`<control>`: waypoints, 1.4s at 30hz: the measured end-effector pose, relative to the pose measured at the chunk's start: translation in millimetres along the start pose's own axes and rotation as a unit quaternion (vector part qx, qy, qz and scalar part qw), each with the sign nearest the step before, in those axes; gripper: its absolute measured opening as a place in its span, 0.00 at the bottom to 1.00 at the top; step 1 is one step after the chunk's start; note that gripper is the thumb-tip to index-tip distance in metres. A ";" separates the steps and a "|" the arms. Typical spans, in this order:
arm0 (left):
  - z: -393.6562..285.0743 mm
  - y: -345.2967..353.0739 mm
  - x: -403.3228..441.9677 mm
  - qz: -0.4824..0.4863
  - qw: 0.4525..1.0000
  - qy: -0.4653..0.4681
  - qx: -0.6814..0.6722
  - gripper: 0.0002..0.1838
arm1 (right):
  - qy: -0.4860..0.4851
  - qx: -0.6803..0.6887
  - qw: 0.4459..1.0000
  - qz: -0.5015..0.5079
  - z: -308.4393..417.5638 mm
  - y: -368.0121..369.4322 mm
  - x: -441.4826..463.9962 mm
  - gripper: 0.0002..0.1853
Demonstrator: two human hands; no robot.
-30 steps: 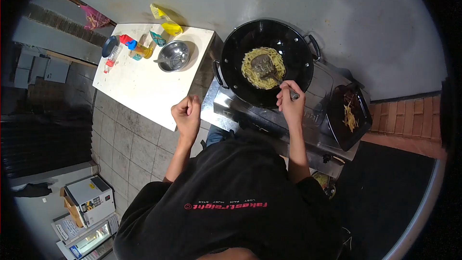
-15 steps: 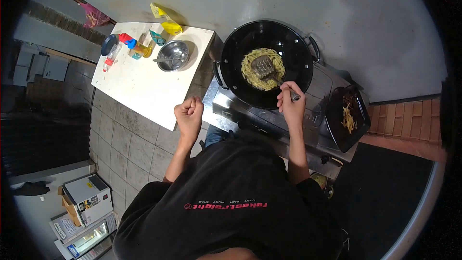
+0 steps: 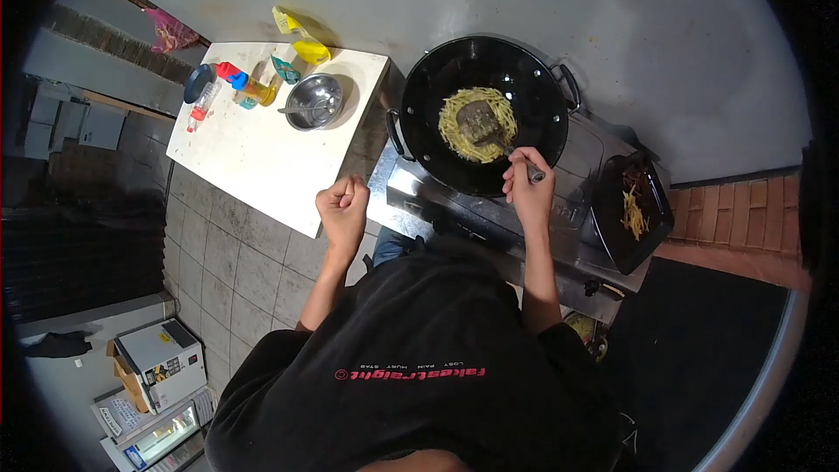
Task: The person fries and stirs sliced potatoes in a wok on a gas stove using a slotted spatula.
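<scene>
A large black wok [image 3: 542,114] with two side handles stands on the stove. Yellow, thin-cut strips of food [image 3: 498,103], like potato strips, lie in its base. My right hand [image 3: 530,185] is closed around the handle of a spatula [image 3: 479,124], whose broad dark head rests on the strips. The hand is over the near rim of the wok. My left hand [image 3: 343,210] is closed in a fist in front of me, between the white table and the stove, and nothing shows in it.
On the white table [image 3: 253,162] are a steel bowl [image 3: 315,102] with a spoon, squeeze bottles [image 3: 252,87] and a yellow packet [image 3: 303,37]. A black tray [image 3: 622,240] with yellow strips and darker food sits at the stove's right end [image 3: 559,240]. A wall runs behind.
The spatula head has tilted slightly on the strips, and its face now looks darker. Both hands have stayed nearly in place.
</scene>
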State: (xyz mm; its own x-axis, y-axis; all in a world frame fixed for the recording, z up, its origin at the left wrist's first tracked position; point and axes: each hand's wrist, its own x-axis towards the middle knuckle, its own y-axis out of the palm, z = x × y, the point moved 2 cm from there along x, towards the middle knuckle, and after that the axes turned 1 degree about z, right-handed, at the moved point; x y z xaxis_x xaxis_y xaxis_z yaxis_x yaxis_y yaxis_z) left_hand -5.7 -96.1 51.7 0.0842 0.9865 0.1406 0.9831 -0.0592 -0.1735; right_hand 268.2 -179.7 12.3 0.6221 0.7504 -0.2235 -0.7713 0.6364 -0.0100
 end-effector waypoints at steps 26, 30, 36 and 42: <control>-8.2 5.8 -1.9 0.061 0.998 0.016 0.021 0.26 | -0.168 -0.159 0.973 -0.002 22.5 2.4 -9.1 0.06; -7.7 6.2 -1.4 0.072 0.997 0.015 0.018 0.26 | -0.235 -0.217 0.947 -0.001 35.0 1.6 -15.0 0.05; -5.5 7.5 -1.2 0.082 0.996 0.006 0.016 0.26 | -0.061 -0.056 0.997 0.008 21.1 -0.8 -9.7 0.08; -5.4 7.2 -0.7 0.081 0.997 0.012 0.015 0.26 | -0.038 0.007 0.998 0.040 5.7 6.6 -6.0 0.10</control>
State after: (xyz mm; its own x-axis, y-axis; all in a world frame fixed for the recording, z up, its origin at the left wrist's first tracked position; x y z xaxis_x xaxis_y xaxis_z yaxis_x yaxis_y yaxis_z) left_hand 2.2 -98.0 55.6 0.2457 0.9604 0.1316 0.9509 -0.2124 -0.2252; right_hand 260.1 -178.9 19.1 0.5668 0.8105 -0.1475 -0.8178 0.5752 0.0179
